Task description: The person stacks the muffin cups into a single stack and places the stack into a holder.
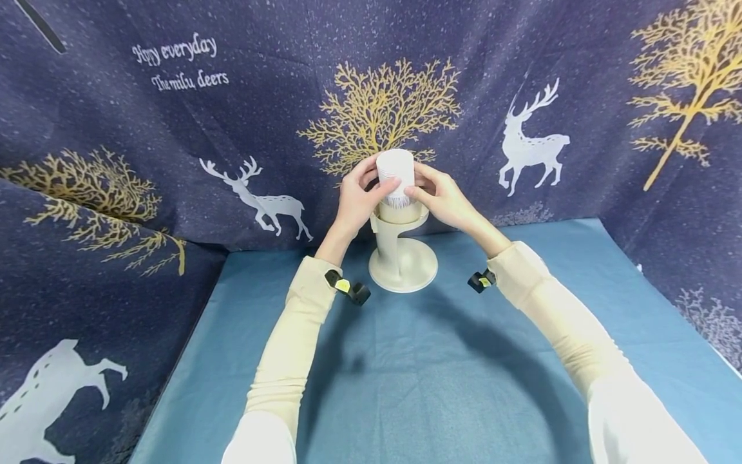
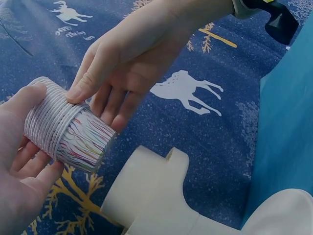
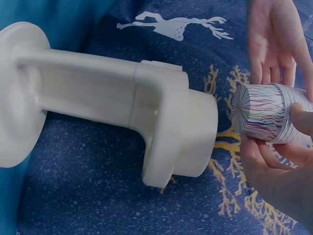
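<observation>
Between both hands is a nested stack of paper cups [image 1: 396,173], white with fine coloured streaks on the outermost cup. The left hand [image 1: 362,193] grips the stack from the left, its thumb across the near side. From the right, the right hand [image 1: 442,193] holds the same stack with thumb and fingers. Just below the hands stands a cream cup holder [image 1: 400,254] with a round base, an upright stem and a ring-shaped top. In the right wrist view, the stack's streaked base [image 3: 241,111] faces the end of the holder's cylinder [image 3: 203,132], with a gap between them.
A blue cloth [image 1: 429,380] covers the table under the arms. Close behind the holder hangs a dark blue curtain [image 1: 261,129] printed with white deer and golden trees. Each wrist carries a small black camera mount [image 1: 350,290].
</observation>
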### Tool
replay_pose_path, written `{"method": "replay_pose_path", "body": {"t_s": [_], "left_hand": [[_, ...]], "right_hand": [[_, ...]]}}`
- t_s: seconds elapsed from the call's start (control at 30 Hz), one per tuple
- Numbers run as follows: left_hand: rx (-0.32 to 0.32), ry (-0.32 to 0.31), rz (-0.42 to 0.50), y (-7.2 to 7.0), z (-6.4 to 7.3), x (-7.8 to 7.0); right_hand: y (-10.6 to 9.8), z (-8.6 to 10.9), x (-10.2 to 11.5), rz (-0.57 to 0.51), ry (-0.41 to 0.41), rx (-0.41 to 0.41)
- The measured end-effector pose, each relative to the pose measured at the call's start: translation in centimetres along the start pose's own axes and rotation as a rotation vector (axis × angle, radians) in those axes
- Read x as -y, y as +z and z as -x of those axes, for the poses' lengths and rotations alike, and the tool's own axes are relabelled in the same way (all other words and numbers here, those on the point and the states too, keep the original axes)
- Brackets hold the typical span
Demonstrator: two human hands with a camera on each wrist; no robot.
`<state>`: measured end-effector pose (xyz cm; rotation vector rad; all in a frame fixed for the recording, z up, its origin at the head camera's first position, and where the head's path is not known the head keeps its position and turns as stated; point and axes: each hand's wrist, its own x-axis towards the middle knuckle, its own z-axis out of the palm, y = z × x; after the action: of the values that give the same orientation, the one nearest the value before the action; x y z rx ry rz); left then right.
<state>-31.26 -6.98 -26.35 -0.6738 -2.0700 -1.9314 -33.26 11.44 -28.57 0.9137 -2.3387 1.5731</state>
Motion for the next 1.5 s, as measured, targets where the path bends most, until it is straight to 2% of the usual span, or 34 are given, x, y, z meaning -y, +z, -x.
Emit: {"method": "replay_pose_path", "body": {"t_s": [0.2,0.33,0.53,0.77,0.9,1.03,1.27,1.5], "left_hand": [[0.011,-0.003,0.01,0.1,-0.7,0.6],[0.018,-0.006,-0.006,0.2,-1.1,0.9],[0.002,-0.037,-0.11,0.7,-1.2,1.0],[-0.024,-0.025,-0.252,0.8,-2.7,4.7],[-0.012,-0.045,-0.321,0.8,-2.8,5.3],[-0.011,-0.075,-0.394,0.8,-2.8,5.5],[0.029,-0.106,-0.446,0.8,-2.8,5.8],[0.073,-0.115,-0.519,1.0,-2.8,5.9]], "right_hand": [[0.0,-0.6,-0.9,0.035,-0.008,-0.027],[0.0,-0.8,-1.6,0.103,-0.005,-0.05],[0.0,-1.0,-2.7,0.205,0.012,-0.089],[0.2,-1.1,-3.4,0.326,0.033,-0.11],[0.4,-1.0,-3.7,0.361,0.046,-0.111],[0.4,-1.1,-3.7,0.376,0.082,-0.103],[0.2,-1.2,-3.7,0.42,0.11,-0.058],[0.1,-1.4,-3.6,0.471,0.073,0.0]]}}
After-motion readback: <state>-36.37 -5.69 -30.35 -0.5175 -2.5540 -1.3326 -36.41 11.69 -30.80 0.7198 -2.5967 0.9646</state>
